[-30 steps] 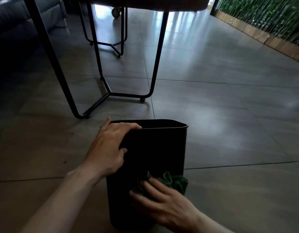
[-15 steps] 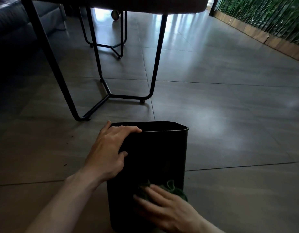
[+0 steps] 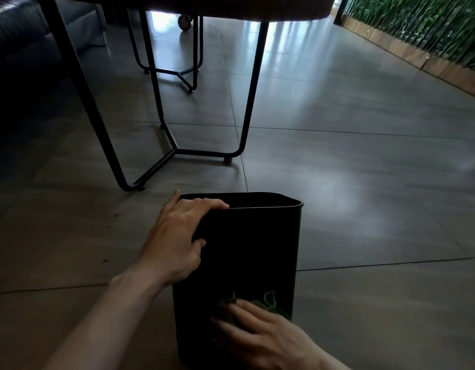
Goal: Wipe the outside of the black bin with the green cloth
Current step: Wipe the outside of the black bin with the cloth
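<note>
Black bin upright, crumpled green cloth against its side

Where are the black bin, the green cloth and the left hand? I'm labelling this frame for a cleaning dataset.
black bin [image 3: 247, 252]: head view, on its near outer wall.
green cloth [image 3: 271, 303]: head view, on the fold showing above the right hand's fingers.
left hand [image 3: 175, 236]: head view, on the back of the hand.

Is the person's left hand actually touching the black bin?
Touching. The head view shows the left hand gripping the black bin at its rim, fingers curled over the top edge and thumb on the near wall.
</note>
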Motion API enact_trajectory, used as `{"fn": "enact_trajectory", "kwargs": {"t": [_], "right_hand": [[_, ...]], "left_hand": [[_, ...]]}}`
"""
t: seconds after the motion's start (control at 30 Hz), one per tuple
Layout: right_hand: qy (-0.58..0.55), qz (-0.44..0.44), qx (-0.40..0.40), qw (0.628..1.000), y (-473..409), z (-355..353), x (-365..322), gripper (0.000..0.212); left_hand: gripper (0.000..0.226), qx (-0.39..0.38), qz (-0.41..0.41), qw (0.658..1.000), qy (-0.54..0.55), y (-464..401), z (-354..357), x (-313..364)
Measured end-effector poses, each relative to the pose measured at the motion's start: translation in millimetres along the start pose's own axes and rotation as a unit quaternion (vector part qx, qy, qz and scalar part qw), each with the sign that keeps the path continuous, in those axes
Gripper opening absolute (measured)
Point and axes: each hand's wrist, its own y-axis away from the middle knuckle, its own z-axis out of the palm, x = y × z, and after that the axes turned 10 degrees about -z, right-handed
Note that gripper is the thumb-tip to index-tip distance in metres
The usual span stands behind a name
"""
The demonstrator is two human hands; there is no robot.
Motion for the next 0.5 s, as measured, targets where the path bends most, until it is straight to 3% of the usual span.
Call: {"fn": "enact_trajectory", "kwargs": {"t": [0.07,0.17,0.27,0.37,0.5], "right_hand": [[-0.008,0.0,0.0,1.0,4,-3,8,0.044],[-0.083,0.183,0.103,0.974,-13,-17,49,0.048],[-0.095,0.319,0.144,0.932,-34,-26,76,0.055],[-0.078,0.263,0.129,0.953,-36,-14,48,0.051],[-0.04,0.071,-0.004,0.997,-14,0,-6,0.043]], "left_hand": [[0.083,-0.003,0.004,1.0,0.001,0,-1,1],[0.081,-0.002,0.004,1.0,-0.001,1,-2,3],[0.081,0.0,0.011,1.0,-0.012,2,-3,6],[0.083,0.002,0.024,0.999,-0.04,3,-2,5],[0.085,0.01,0.04,0.997,-0.068,6,0,3]]}}
